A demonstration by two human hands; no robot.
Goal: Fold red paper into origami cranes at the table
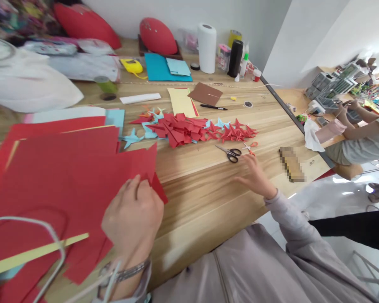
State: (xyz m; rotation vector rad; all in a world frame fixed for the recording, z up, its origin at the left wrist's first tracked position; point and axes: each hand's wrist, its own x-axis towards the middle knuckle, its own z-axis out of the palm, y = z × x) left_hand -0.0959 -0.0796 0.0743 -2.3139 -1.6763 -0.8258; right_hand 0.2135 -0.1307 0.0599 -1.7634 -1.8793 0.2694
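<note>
My left hand is closed, its fingers pinching a folded piece of red paper at the edge of the red paper sheets. The fingertips are partly hidden by the knuckles. My right hand is over the table with its fingers spread and holds nothing. Just beyond it lie black-handled scissors and a small pair of orange-handled scissors. Further back is a heap of folded red paper pieces, with star-like red shapes to its right and light blue folded pieces to its left.
A pen, brown card and pale yellow paper lie behind the heap. Along the wall stand a white cylinder and a black bottle. A white cable crosses the sheets. Another person's hands work at the right.
</note>
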